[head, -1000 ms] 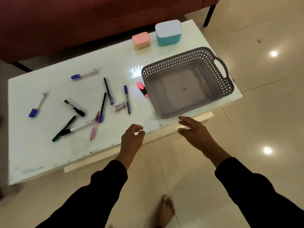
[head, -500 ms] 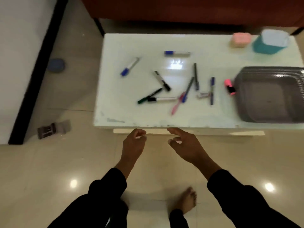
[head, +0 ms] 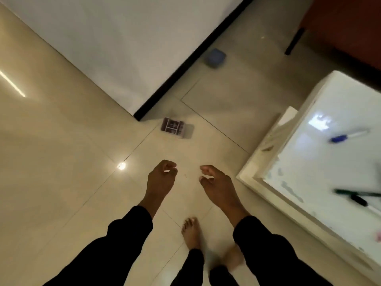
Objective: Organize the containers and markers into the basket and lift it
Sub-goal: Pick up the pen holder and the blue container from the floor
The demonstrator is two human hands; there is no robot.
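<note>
Both hands empty over floor: left hand (head: 161, 179) loosely curled, right hand (head: 216, 182) half open. Basket, containers out of view. Blue-capped marker (head: 348, 136), green pen (head: 357, 193) on tabletop (head: 309, 162) near left edge. Markers likely light, slick, roll-prone; pinch mid-barrel.

Glossy beige tile floor (head: 61, 162); white wall (head: 123, 38), black skirting (head: 185, 65); possibly sofa (head: 350, 27).

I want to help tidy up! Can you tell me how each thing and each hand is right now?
left hand: empty, fingers curled, over the floor
right hand: empty, loosely open
blue-capped marker: capped, lying on table
green marker: lying on table
black-capped marker: capped, beside the green one
table: only its corner shows
</note>
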